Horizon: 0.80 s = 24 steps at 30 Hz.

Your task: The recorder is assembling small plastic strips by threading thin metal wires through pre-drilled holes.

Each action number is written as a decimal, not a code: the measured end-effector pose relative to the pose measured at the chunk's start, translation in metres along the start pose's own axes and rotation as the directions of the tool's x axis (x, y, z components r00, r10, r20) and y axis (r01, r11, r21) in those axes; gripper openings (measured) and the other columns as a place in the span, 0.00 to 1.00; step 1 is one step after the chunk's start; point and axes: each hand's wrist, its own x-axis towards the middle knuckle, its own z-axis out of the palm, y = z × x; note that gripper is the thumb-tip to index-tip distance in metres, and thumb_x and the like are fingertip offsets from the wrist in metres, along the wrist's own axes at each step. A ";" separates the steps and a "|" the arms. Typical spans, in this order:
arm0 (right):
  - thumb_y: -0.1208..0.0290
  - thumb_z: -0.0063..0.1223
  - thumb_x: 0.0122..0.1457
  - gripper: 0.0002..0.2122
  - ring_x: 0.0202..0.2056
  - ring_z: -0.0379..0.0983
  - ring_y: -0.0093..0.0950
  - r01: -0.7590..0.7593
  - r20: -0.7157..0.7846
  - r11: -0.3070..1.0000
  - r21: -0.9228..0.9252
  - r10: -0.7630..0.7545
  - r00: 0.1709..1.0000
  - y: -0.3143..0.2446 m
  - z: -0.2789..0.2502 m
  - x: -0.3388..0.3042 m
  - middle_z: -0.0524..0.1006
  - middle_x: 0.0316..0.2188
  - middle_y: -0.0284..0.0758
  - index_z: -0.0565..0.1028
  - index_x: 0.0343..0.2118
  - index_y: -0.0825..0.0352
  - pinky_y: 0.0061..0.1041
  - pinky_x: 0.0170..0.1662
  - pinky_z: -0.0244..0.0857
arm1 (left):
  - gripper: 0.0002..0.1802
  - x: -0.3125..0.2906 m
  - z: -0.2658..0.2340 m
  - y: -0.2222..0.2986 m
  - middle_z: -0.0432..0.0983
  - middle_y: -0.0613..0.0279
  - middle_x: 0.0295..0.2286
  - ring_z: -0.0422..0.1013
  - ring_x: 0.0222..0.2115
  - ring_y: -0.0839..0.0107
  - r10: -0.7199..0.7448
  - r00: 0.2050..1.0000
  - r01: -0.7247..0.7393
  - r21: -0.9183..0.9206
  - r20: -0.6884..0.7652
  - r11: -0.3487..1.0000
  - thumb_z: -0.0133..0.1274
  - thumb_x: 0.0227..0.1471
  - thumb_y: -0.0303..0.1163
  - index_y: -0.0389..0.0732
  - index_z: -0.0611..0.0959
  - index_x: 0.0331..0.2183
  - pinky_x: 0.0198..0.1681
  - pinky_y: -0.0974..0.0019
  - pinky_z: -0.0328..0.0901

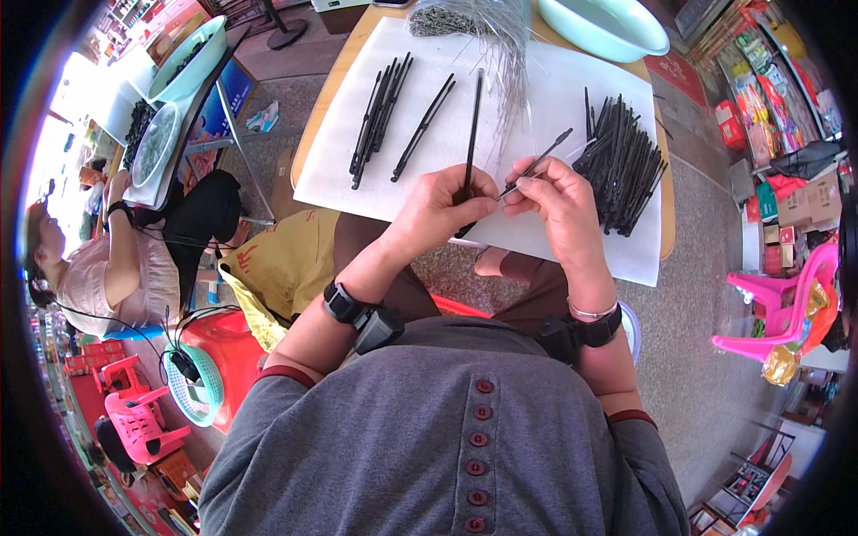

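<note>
Table [667, 219] of yellowish wood, flat white sheet [331, 170] on top, forearms [380, 266] angled inward, left hand [454, 201] curled round a long, thin black rod [476, 121] over the sheet, right hand [559, 198] just beside, fingertips pinching a shorter, slender black stick [547, 150] aslant

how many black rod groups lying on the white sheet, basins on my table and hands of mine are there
Black rod groups: 3 (left bunch, middle group, right pile)
Pale green basin: 1
Your hands: 2 (left hand, right hand)
Total: 6
</note>
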 end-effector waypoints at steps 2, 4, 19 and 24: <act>0.78 0.46 0.57 0.06 0.29 0.73 0.22 0.009 -0.017 1.000 0.002 -0.009 1.000 -0.001 0.000 -0.001 0.75 0.31 0.33 0.73 0.36 0.72 0.22 0.35 0.71 | 0.06 0.002 0.004 0.001 0.69 0.73 0.21 0.61 0.21 0.87 0.033 0.999 -0.028 0.131 -0.043 0.991 0.56 0.48 0.25 0.35 0.79 0.32 0.24 0.78 0.58; 0.78 0.46 0.57 0.06 0.29 0.73 0.22 0.026 -0.021 1.000 -0.014 -0.026 0.999 -0.003 0.002 -0.003 0.75 0.31 0.33 0.73 0.36 0.72 0.22 0.35 0.70 | 0.06 0.003 0.005 0.001 0.69 0.73 0.20 0.61 0.21 0.87 0.059 0.997 -0.049 0.156 -0.059 0.987 0.56 0.48 0.25 0.35 0.79 0.32 0.23 0.78 0.58; 0.74 0.47 0.59 0.07 0.27 0.73 0.20 0.096 -0.054 0.995 -0.039 -0.098 0.994 -0.005 0.007 -0.005 0.75 0.27 0.31 0.74 0.36 0.71 0.19 0.33 0.69 | 0.07 0.001 0.005 0.001 0.70 0.72 0.20 0.62 0.21 0.85 0.038 0.998 -0.031 0.135 -0.056 0.990 0.56 0.47 0.25 0.35 0.79 0.32 0.24 0.76 0.60; 0.74 0.45 0.60 0.07 0.27 0.72 0.20 0.108 -0.077 0.981 -0.163 -0.122 0.990 -0.005 0.013 -0.005 0.75 0.28 0.32 0.73 0.37 0.71 0.19 0.33 0.68 | 0.09 0.003 0.007 0.000 0.73 0.68 0.21 0.64 0.22 0.83 0.085 0.995 -0.075 0.161 -0.055 0.984 0.56 0.48 0.26 0.34 0.80 0.34 0.26 0.74 0.62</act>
